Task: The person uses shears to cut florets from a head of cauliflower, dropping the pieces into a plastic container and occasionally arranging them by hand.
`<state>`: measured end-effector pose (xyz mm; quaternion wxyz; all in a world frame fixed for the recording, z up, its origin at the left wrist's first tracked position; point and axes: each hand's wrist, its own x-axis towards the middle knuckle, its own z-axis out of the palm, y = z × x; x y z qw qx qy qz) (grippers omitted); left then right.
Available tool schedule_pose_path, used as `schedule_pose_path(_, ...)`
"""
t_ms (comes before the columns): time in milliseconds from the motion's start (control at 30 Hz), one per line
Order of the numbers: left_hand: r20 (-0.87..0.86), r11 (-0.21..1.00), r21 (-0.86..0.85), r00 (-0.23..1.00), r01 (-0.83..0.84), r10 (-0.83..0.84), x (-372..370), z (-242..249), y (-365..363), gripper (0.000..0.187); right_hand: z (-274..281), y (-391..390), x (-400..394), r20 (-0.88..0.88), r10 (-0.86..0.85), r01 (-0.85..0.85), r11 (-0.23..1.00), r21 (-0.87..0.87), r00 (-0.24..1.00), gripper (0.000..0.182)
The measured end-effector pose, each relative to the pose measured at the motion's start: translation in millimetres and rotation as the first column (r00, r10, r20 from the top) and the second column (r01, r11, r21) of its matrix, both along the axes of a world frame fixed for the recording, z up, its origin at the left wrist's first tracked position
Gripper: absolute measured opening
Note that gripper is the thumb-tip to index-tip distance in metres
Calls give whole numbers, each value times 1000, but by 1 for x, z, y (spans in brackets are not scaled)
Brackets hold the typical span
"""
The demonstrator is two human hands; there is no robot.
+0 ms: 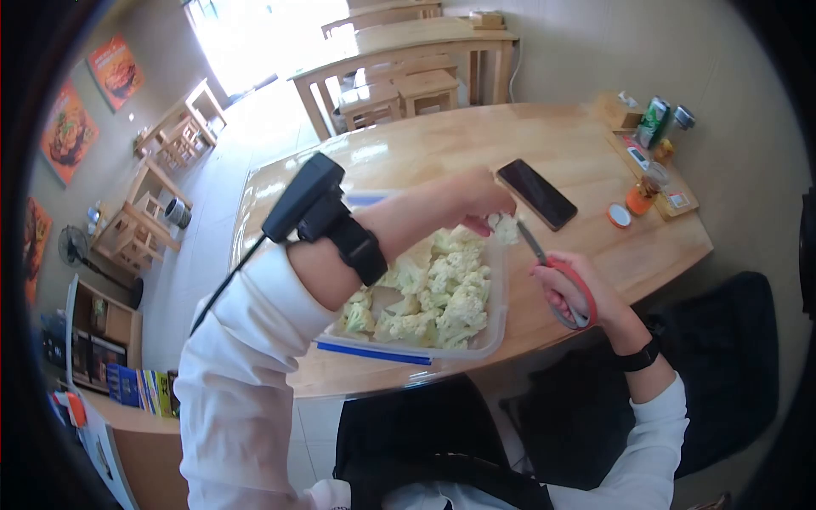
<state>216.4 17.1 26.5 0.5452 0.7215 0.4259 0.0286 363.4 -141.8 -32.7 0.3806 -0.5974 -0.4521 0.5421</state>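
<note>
At the middle of the frame the person's left hand [483, 197] is closed around a small cauliflower floret [507, 228], pinching it just above the far right corner of a clear plastic container [408, 352]. The right hand [571, 289], a little lower and to the right, has its fingers clamped through the red handles of a pair of scissors [557, 276], whose blades point up and left so that the tips reach the held floret. The container sits on the near part of a round wooden table [442, 149] and is filled with loose cauliflower pieces [442, 297]; a blue strip runs along its near edge. A black device [310, 202] is strapped to the left forearm with a cable trailing down from it, and a dark band circles the right wrist. Just beyond the scissors, toward the upper right, a black phone [536, 194] lies flat on the table. Further right stand an orange lid [619, 215], a wooden tray [671, 208] with jars, and a green can [653, 121].
</note>
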Motion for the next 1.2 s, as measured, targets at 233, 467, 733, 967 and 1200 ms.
schedule_pose_path(233, -210, 863, 441, 963, 247, -168, -122, 40, 17, 21, -12, 14, -3, 56, -144, 143, 989, 27, 988, 23)
schedule_pose_path(467, -358, 820, 462, 917, 339, -177, -217, 35, 7, 20, -16, 57, -44, 268, -194, 86, 926, 367, 944, 27)
schedule_pose_path(733, -215, 485, 829, 960, 277, -181, -208, -30, 9, 45, -22, 104, -54, 337, -197, 52, 917, 395, 921, 28)
schedule_pose_path(967, -296, 420, 872, 954, 251, 46, -181, -46, 29, 23, -24, 109, -60, 315, -204, 88, 934, 347, 927, 30)
schedule_pose_path(1200, 269, 751, 627, 962, -204, 37, -221, -22, 50, 35, -23, 105, -59, 285, -222, 111, 927, 357, 933, 30)
